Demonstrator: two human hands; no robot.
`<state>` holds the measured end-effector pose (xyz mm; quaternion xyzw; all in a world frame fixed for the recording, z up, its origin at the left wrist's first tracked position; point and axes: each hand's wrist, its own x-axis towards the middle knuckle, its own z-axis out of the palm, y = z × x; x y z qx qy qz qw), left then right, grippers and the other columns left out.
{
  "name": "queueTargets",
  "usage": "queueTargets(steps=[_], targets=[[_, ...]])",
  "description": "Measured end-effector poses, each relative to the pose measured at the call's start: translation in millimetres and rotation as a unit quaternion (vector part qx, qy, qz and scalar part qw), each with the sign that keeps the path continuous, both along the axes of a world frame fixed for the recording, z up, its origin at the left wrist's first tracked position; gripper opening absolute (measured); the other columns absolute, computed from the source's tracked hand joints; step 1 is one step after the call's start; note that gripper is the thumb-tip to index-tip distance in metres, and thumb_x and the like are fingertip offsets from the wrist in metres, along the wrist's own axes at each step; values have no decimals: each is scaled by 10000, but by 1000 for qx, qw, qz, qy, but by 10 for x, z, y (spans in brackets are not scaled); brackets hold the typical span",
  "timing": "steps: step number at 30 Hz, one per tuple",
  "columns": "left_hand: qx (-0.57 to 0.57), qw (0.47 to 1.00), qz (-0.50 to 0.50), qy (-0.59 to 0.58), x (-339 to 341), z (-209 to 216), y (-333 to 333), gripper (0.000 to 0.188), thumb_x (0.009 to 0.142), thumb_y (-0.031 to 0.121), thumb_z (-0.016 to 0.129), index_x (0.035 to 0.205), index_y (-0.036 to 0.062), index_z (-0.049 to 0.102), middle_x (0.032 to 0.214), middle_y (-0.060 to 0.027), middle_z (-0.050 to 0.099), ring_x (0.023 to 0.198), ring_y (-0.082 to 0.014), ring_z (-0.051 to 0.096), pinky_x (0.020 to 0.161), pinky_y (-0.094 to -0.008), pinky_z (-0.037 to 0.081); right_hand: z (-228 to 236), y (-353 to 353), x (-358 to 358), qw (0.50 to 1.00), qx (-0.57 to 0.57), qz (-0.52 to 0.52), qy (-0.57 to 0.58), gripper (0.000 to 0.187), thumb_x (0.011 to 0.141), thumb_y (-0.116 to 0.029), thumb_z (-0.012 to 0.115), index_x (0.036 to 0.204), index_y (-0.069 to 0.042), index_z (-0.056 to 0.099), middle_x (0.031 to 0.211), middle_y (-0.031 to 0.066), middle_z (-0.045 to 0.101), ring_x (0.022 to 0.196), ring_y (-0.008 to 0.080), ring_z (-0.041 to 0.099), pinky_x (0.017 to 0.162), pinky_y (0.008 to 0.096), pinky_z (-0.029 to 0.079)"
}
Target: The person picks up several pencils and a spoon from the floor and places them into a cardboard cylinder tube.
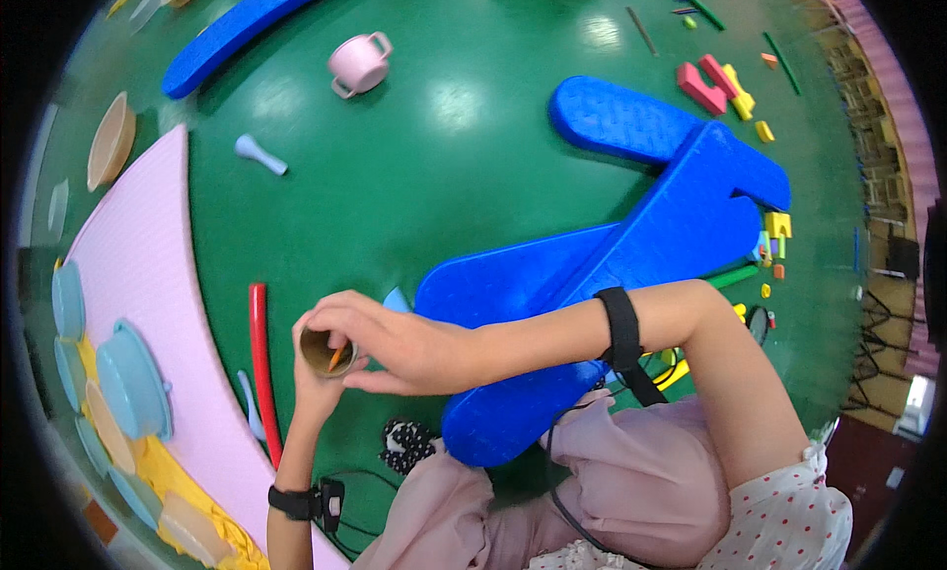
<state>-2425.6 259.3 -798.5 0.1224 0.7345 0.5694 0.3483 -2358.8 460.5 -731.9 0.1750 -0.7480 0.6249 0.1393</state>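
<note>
Left hand (314, 385) cupped around a brown cup (326, 351), right hand (400, 345) pinching an orange stick (336, 357) inside it (over green floor (434, 176)), red tube (260, 363) just beside.
</note>
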Motion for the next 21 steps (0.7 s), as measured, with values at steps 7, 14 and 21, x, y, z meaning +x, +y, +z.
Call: queueTargets(steps=[7, 14, 21], targets=[[-26, 992, -61, 109, -118, 31, 117, 735, 601, 45, 801, 1209, 38, 387, 1149, -90, 501, 1058, -203, 521, 928, -348, 431, 641, 611, 318, 970, 174, -122, 117, 334, 682, -25, 610, 997, -34, 499, 1167, 155, 470, 980, 311, 554, 713, 347, 493], [-58, 987, -84, 128, -159, 195, 309, 659, 603, 76, 793, 1156, 16, 438, 1091, -98, 547, 1024, -201, 541, 902, -331, 431, 1521, 665, 880, 912, 187, -291, 221, 227, 548, -91, 688, 772, -125, 705, 783, -8, 614, 629, 186, 559, 571, 276, 432], [-63, 983, -118, 124, -228, 374, 321, 701, 592, 54, 797, 1190, 21, 431, 1106, -89, 543, 1045, -201, 529, 925, -339, 416, 1503, 899, 664, 933, 238, -234, 134, 300, 658, -129, 638, 949, -90, 581, 798, 40, 555, 633, 175, 562, 523, 298, 446]])
